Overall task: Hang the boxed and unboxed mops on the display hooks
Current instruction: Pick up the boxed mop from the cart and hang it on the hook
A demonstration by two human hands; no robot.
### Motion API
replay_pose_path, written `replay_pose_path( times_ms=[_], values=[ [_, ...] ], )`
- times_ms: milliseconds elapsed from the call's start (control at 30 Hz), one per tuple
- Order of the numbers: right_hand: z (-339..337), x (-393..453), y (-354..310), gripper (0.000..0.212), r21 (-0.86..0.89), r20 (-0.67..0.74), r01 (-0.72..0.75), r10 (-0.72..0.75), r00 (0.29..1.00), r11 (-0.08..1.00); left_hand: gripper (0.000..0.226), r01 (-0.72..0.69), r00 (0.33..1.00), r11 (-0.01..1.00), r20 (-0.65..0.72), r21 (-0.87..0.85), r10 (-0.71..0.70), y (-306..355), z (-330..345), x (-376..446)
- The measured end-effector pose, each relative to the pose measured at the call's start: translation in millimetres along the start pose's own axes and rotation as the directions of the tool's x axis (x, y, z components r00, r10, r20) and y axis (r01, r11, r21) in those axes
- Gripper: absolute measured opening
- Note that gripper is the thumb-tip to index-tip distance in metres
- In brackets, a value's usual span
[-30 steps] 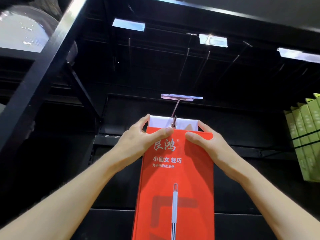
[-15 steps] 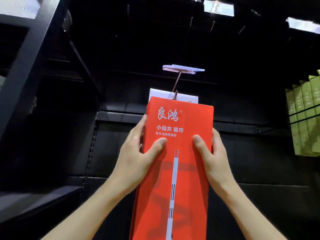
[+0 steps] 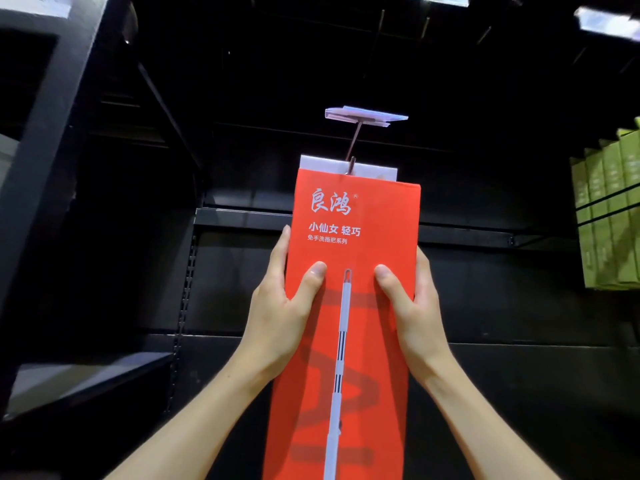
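Head view: tall red cardboard mop box [image 3: 349, 306] with white lettering and a printed mop handle hangs upright from a thin metal display hook [image 3: 354, 143], the hook passing through its white top tab [image 3: 318, 164]. Left hand [image 3: 280, 313] grips the box's left edge, thumb on the front face, fingers wrapped behind. Right hand [image 3: 414, 313] grips the right edge the same way. Clear price-tag holder [image 3: 365, 116] tops the hook. Black shelving [image 3: 242, 216] behind; green boxes [image 3: 609, 216] stacked far right.

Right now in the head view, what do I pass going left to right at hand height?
Black shelf upright → left hand → red mop box → right hand → green boxes.
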State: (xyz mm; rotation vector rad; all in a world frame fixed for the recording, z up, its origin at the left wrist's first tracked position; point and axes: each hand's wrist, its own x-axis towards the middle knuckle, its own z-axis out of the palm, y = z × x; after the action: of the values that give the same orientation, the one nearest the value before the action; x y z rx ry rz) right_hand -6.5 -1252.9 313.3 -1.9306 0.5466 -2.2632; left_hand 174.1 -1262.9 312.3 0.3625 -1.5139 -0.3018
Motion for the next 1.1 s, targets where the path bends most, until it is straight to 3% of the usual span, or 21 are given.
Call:
replay_pose_path(
  times_ms=[1100],
  values=[
    [-9.3, -1.3, 28.0, 0.072, 0.007, 0.046, -0.105, 0.105, 0.993, 0.994, 0.050, 0.136, 0.983, 0.986, -0.139, 0.096, -0.122, -13.8, 17.5, -6.8]
  ],
)
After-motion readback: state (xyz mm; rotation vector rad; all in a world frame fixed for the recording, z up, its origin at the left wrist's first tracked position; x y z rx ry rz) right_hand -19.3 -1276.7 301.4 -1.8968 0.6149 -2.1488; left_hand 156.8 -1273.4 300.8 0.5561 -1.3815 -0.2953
